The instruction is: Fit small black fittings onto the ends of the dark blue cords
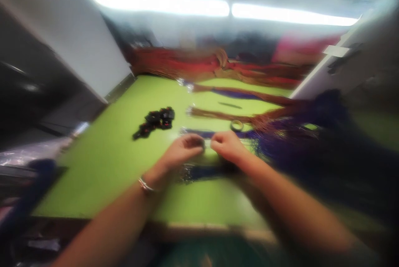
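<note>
Above the green table [124,175], my left hand [187,147] is closed around a small dark piece [201,144] at its fingertips. My right hand [227,143] is closed just to the right of it, with a narrow gap between the hands. A thin pale strand seems to cross that gap, and what my right fingers pinch is too small and blurred to name. Dark blue wires [205,172] with clear ends lie below my hands. A bundle of purple wires [202,134] lies just behind them. Left of my hands sits a cluster of black connectors [157,121].
Brown wire bundles [218,113] stretch across the table, with a tape roll [237,126] and a thin dark tool [230,105] nearby. Red and brown wires [187,61] line the back. A large blue wire mass [311,159] is at right. Panels stand on both sides.
</note>
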### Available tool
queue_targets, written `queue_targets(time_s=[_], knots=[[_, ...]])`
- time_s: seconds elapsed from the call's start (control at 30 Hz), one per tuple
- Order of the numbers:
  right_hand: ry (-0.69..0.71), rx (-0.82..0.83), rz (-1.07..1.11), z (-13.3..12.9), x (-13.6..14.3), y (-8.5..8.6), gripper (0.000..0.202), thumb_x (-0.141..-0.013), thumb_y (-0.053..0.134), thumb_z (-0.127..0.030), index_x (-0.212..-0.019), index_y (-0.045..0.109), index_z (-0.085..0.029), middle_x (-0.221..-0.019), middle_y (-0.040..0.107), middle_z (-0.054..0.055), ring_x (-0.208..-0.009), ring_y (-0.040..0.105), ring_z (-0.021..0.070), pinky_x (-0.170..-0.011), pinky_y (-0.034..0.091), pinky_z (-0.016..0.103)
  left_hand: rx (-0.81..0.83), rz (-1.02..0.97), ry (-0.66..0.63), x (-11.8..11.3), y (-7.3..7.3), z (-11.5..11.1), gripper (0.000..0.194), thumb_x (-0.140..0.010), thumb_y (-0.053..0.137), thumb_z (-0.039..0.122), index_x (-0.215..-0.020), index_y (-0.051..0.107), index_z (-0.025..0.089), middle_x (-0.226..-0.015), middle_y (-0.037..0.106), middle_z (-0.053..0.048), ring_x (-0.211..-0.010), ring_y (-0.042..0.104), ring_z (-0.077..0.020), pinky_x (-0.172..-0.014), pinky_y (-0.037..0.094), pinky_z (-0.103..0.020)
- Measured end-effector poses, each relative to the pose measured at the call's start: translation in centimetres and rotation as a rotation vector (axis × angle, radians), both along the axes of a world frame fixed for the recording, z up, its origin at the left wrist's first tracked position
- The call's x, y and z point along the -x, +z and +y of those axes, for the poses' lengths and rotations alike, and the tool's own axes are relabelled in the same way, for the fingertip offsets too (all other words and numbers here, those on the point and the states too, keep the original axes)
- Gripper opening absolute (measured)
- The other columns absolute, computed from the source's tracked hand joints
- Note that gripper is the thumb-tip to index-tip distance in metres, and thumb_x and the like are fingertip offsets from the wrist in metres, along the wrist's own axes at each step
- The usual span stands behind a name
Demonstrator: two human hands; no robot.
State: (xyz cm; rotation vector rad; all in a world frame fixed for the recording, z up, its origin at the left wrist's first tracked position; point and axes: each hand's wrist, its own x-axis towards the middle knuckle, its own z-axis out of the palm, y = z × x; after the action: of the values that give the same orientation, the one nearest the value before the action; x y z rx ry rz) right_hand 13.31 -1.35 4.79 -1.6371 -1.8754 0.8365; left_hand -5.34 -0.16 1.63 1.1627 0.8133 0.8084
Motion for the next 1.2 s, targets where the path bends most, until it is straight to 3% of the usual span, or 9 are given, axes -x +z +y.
queue_targets(time_s=[0.13, 0.43, 0.57, 0.73, 1.2], knots=[[0.008, 0.065, 0.090, 0.0, -0.1, 0.0, 0.017, -0.063, 0.047, -0.023, -0.053, 0.057, -0.014, -0.050, 0.048, -0.002, -0.053, 0.041, 0.0090, -0.053, 0.032, 0.021, -0.120, 0.080, 0.014, 0.1, 0.0, 0.1, 0.030, -0.066, 0.075, 0.023, -0.093, 0.064, 0.016, -0.092, 0.067, -0.006, -0.084, 0.062, -0.0165, -0.081, 0.049, -0.030], [0.034, 0.105, 0.057, 0.3, -0.2, -0.4, 0.016, -0.063, 0.046, -0.023, -0.050, 0.049, -0.015, -0.049, 0.041, -0.003, -0.052, 0.037, 0.0079, -0.048, 0.028, 0.020, -0.179, 0.120, -0.021, -0.3, -0.1, -0.2, 0.030, -0.066, 0.074, 0.024, -0.093, 0.064, 0.015, -0.089, 0.068, -0.006, -0.082, 0.064, -0.0172, -0.079, 0.050, -0.032], [0.112, 0.064, 0.078, 0.1, -0.1, -0.2, 0.014, -0.065, 0.046, -0.021, -0.054, 0.052, -0.014, -0.052, 0.044, -0.003, -0.053, 0.038, 0.0074, -0.050, 0.030, 0.019, -0.115, 0.092, -0.051, -0.4, -0.1, -0.2, 0.031, -0.065, 0.075, 0.024, -0.093, 0.064, 0.014, -0.085, 0.069, -0.007, -0.078, 0.064, -0.0169, -0.075, 0.052, -0.031], [0.058, 0.098, 0.122, -0.4, -0.3, 0.4, 0.015, -0.066, 0.047, -0.021, -0.056, 0.055, -0.015, -0.051, 0.048, -0.003, -0.050, 0.041, 0.0074, -0.049, 0.032, 0.019, 0.002, 0.047, -0.051, -0.3, 0.0, -0.3, 0.032, -0.067, 0.074, 0.024, -0.095, 0.063, 0.013, -0.084, 0.069, -0.007, -0.074, 0.065, -0.0155, -0.072, 0.052, -0.030], [0.049, -0.013, -0.042, -1.1, 0.3, -0.8, 0.013, -0.063, 0.049, -0.019, -0.054, 0.057, -0.014, -0.050, 0.050, -0.003, -0.050, 0.040, 0.0076, -0.048, 0.028, 0.020, -0.050, 0.074, -0.095, -0.5, -0.4, 0.0, 0.030, -0.063, 0.077, 0.024, -0.089, 0.066, 0.013, -0.079, 0.069, -0.007, -0.073, 0.064, -0.0170, -0.068, 0.051, -0.029]])
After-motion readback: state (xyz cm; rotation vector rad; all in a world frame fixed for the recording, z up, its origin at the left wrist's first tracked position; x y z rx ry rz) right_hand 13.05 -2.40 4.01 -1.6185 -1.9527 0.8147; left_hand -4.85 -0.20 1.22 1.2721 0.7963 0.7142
